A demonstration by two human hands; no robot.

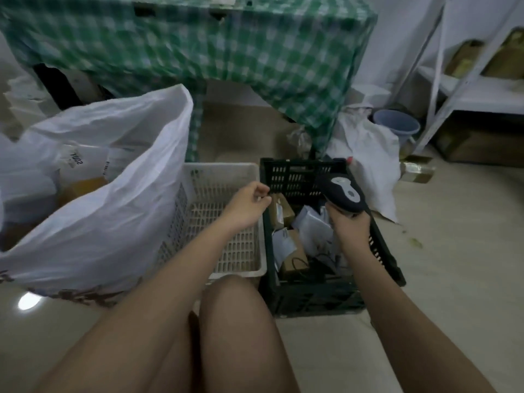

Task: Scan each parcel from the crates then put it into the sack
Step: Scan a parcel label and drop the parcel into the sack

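The person's bare knee is nearest. Beyond it, the left hand hovers loosely curled and holding nothing, while the right hand grips a dark handheld scanner. The white plastic crate looks emptied; the black plastic crate holds several brown and white parcels left to scan. At far left, the white woven sack already holds some.

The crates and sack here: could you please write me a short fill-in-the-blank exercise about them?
1. The right hand grips a ____ over the black crate.
2. The remaining parcels lie in the ____ crate.
3. The white crate sits between the black crate and the ____.
4. The left hand holds ____.

Missing words: scanner; black; sack; nothing
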